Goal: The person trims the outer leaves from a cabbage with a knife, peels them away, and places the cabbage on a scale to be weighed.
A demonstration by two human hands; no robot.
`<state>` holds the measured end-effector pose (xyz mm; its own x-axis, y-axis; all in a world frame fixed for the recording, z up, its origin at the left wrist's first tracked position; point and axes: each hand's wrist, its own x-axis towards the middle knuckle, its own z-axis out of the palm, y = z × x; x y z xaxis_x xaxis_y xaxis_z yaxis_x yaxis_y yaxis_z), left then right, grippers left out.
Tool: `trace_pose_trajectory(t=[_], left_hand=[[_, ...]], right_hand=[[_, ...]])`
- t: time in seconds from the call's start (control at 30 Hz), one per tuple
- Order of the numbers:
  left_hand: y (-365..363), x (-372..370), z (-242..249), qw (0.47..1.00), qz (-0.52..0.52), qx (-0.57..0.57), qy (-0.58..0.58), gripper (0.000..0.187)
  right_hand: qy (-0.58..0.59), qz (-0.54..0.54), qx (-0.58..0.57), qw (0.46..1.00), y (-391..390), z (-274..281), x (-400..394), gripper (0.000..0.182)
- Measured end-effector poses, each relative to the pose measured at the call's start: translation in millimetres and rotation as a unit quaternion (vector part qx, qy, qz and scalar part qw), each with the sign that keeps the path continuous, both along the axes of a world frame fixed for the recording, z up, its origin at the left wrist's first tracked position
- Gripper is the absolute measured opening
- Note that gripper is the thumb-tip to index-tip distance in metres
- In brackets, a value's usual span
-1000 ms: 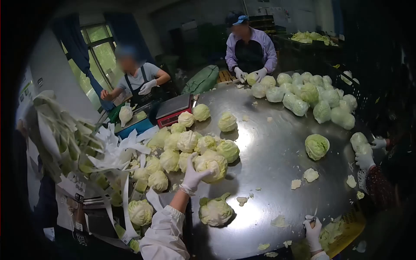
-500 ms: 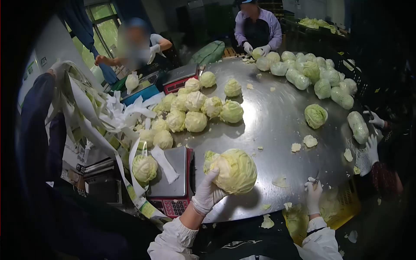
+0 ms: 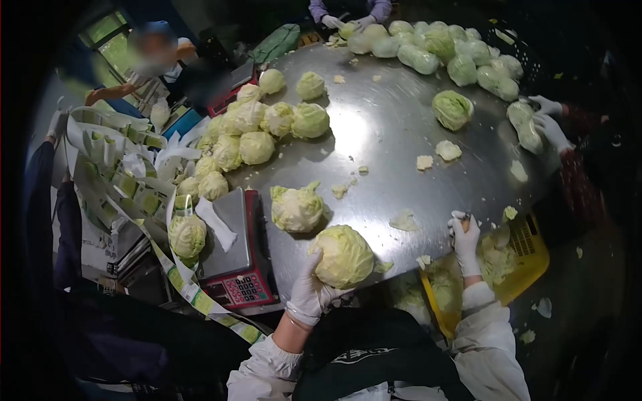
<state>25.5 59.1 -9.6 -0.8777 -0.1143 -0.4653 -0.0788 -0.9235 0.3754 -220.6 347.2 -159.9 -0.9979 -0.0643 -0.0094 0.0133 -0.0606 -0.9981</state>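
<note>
A pale green cabbage [image 3: 344, 256] is held at the table's near edge by my left hand [image 3: 311, 291], white-gloved, its fingers around the left and lower side. Just beyond it another trimmed cabbage [image 3: 296, 208] sits on the metal table [image 3: 381, 194]. My right hand [image 3: 466, 242], also gloved, is closed round a small tool with a brownish handle [image 3: 465, 224], its blade hard to make out. That hand is at the table's right front edge, above a yellow crate [image 3: 528, 254] with cabbage leaves.
A red scale [image 3: 234, 247] stands at left beside long label strips [image 3: 160, 250]. Cabbages [image 3: 257, 148] cluster behind it, wrapped ones [image 3: 461, 69] at the back right. A co-worker's gloved hands [image 3: 550, 123] hold a wrapped pair at right; other people stand at left and far side.
The view has shifted, so the table contents appear further up and left. A trimmed cabbage now rests beyond my left hand. At right, the co-worker's hands have come onto the wrapped pair.
</note>
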Motion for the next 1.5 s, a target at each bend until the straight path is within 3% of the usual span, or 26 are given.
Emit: trace_pose_trajectory(t=[0.13,0.2,0.27,0.3,0.33,0.4,0.5,0.63,0.77,0.83,0.93,0.97,1.0,1.03,1.17,1.27,1.3,1.43,1.5], left_hand=[[31,12,-22,0.998,0.000,-0.045,-0.051,0.076],[43,21,-45,0.997,0.014,-0.040,-0.061,0.079],[58,26,-43,0.996,0.025,-0.053,-0.071,0.080],[63,33,-42,0.996,0.017,-0.050,-0.073,0.080],[66,40,-37,0.996,0.028,-0.038,-0.073,0.079],[70,51,-32,0.996,0.042,-0.030,-0.070,0.078],[68,64,-29,0.996,0.044,-0.046,-0.062,0.078],[65,61,-24,0.996,0.022,-0.052,-0.067,0.080],[56,39,-21,0.998,0.002,-0.041,-0.047,0.081],[48,27,-32,0.999,-0.002,-0.034,-0.036,0.079],[33,8,-53,0.997,0.025,-0.060,-0.048,0.067],[28,1,-58,0.989,0.046,-0.132,-0.050,0.060],[24,-6,-61,0.976,0.067,-0.203,-0.052,0.053],[24,-12,-58,0.978,0.118,-0.163,-0.054,0.038],[4,-30,-83,0.949,0.166,-0.255,-0.079,0.031],[11,-33,-61,0.935,0.195,-0.293,-0.035,0.036],[4,-31,-66,0.943,0.151,-0.297,-0.017,0.051],[-5,-22,-93,0.951,0.105,-0.274,-0.100,0.071],[-5,-17,-91,0.927,0.089,-0.344,-0.122,0.083]], right_hand=[[-0.052,0.062,0.033,0.996,6,10,26,0.013],[0.001,0.112,0.110,0.988,21,25,76,0.018],[0.090,0.095,0.076,0.989,40,32,130,0.018],[-0.018,0.107,0.076,0.991,59,47,154,0.017],[-0.020,0.103,0.078,0.991,74,55,173,0.017],[-0.217,0.107,0.025,0.970,104,60,199,0.020],[-0.233,0.141,0.089,0.958,134,64,225,0.024],[-0.249,0.215,0.061,0.942,126,99,234,0.024],[-0.061,0.239,0.115,0.962,70,132,229,0.020],[0.023,0.224,0.088,0.970,28,125,221,0.018],[0.079,0.188,0.121,0.971,-44,126,207,0.016],[0.106,0.164,0.098,0.976,-68,128,203,0.016],[0.141,0.185,0.182,0.955,-84,135,195,0.020],[0.167,0.176,0.179,0.953,-102,128,192,0.022],[0.248,0.147,0.261,0.921,-151,102,189,0.025],[0.268,0.134,0.311,0.902,-162,92,189,0.025],[0.285,0.130,0.321,0.894,-163,90,190,0.026],[0.285,0.114,0.317,0.897,-165,97,192,0.025],[0.237,0.095,0.300,0.919,-166,106,190,0.019]])
